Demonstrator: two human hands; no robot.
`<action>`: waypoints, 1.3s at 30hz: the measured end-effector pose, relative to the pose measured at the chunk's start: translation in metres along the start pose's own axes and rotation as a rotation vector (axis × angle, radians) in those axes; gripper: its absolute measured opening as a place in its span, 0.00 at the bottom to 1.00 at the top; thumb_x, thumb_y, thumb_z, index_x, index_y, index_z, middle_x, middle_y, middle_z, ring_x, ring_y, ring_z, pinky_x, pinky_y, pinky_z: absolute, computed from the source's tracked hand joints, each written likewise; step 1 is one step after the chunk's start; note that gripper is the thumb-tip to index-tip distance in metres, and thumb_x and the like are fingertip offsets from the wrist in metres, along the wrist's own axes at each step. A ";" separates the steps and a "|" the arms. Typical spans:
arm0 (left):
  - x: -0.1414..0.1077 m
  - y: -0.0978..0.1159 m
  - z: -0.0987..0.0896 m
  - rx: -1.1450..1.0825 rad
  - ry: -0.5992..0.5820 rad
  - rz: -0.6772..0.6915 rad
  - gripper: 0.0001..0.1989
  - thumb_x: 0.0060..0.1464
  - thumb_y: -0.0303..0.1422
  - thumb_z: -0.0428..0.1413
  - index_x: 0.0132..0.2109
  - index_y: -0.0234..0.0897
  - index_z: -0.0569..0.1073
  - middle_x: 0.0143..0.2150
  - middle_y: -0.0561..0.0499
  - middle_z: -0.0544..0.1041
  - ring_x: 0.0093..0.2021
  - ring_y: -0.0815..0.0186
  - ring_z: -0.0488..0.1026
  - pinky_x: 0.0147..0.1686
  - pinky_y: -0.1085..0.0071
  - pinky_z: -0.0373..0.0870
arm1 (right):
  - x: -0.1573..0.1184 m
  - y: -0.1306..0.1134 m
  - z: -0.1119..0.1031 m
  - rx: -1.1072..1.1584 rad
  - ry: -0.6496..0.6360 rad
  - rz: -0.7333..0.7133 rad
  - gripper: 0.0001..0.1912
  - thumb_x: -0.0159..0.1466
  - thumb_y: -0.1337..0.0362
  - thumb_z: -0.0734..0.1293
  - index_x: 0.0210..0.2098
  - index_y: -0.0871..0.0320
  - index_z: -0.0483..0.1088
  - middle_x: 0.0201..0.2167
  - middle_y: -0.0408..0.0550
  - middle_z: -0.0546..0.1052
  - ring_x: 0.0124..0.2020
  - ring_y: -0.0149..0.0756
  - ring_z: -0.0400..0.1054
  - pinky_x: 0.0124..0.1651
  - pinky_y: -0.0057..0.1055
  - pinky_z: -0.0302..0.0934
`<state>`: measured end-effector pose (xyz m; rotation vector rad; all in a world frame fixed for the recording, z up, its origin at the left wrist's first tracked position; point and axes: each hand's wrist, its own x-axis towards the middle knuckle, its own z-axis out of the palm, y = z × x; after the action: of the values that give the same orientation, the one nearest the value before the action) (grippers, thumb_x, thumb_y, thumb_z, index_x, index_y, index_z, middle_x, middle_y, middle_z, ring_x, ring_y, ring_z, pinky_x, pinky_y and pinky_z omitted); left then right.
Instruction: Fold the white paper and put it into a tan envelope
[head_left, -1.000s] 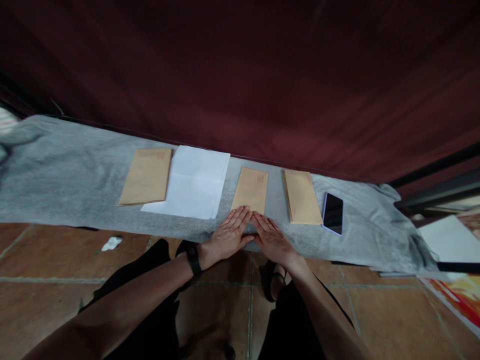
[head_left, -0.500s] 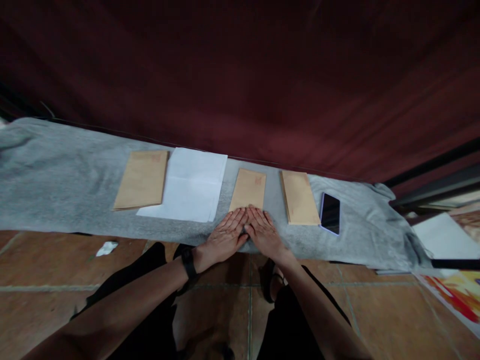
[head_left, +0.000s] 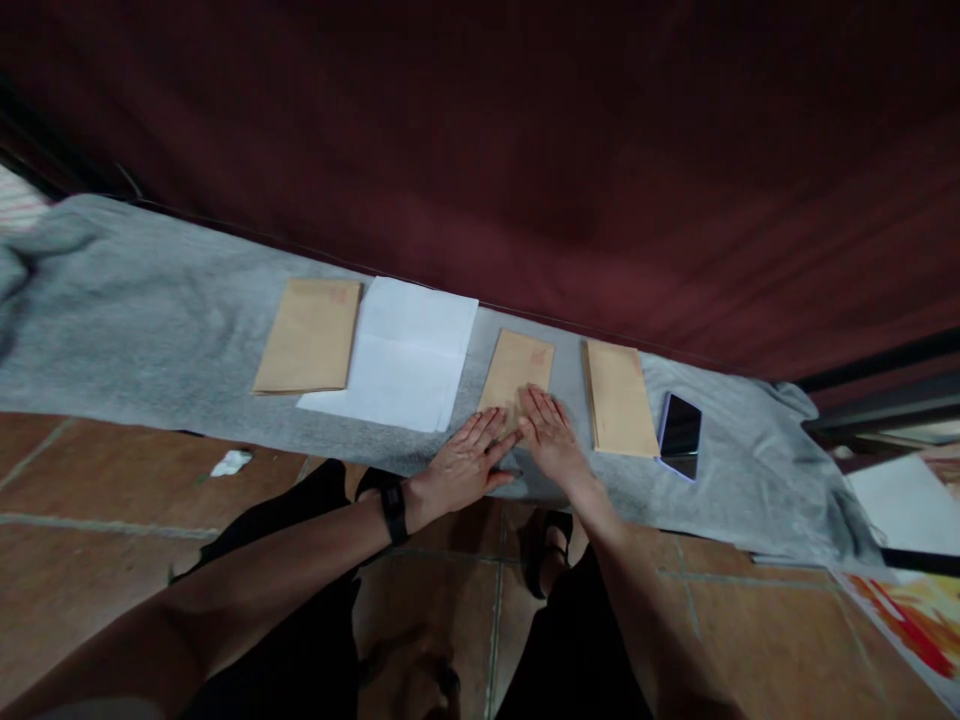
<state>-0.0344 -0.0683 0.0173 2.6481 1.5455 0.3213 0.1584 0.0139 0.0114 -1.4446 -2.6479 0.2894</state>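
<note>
A brown paper envelope (head_left: 519,362) with a small reddish print lies on the grey cloth in front of me. My left hand (head_left: 469,460) rests flat on its near left part, fingers stretched out. Flat on the envelope's near right part is my right hand (head_left: 551,430), its fingers also extended. Both palms face down, and the hands cover the near end of the envelope. To the left are white paper sheets (head_left: 409,350), partly under a stack of brown envelopes (head_left: 309,335). Another envelope stack (head_left: 619,400) lies to the right.
A phone (head_left: 681,435) with a purple edge sits right of the right-hand stack. The grey cloth (head_left: 165,310) covers a narrow bench before a dark red curtain (head_left: 480,150). Crumpled white tissue (head_left: 231,462) lies on the tiled floor (head_left: 90,580).
My hands were side by side with fingertips together; now they are slightly apart, the right one farther up the envelope. The camera view has turned a little, shifting the things rightward.
</note>
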 end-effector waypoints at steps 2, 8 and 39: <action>0.000 -0.001 0.000 -0.014 -0.008 0.001 0.37 0.64 0.50 0.54 0.71 0.35 0.57 0.75 0.34 0.53 0.75 0.50 0.47 0.71 0.50 0.49 | 0.008 -0.007 0.002 0.021 -0.035 -0.047 0.29 0.77 0.55 0.46 0.74 0.54 0.45 0.75 0.48 0.47 0.76 0.37 0.40 0.75 0.47 0.39; -0.001 0.000 0.000 -0.041 -0.014 -0.022 0.33 0.63 0.52 0.53 0.70 0.42 0.62 0.75 0.38 0.52 0.75 0.49 0.49 0.71 0.49 0.50 | 0.029 -0.009 0.004 -0.005 -0.053 -0.047 0.28 0.77 0.54 0.47 0.73 0.49 0.49 0.76 0.45 0.46 0.76 0.40 0.39 0.75 0.48 0.38; -0.002 0.000 0.009 -0.113 -0.040 -0.056 0.37 0.64 0.54 0.49 0.72 0.40 0.57 0.76 0.35 0.48 0.76 0.48 0.43 0.71 0.49 0.42 | 0.128 0.009 0.015 -0.115 0.209 0.159 0.29 0.76 0.55 0.49 0.72 0.59 0.53 0.73 0.57 0.55 0.73 0.48 0.49 0.72 0.52 0.39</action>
<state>-0.0337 -0.0695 0.0078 2.5063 1.5384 0.3396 0.0941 0.1245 -0.0042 -1.6252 -2.4244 -0.0029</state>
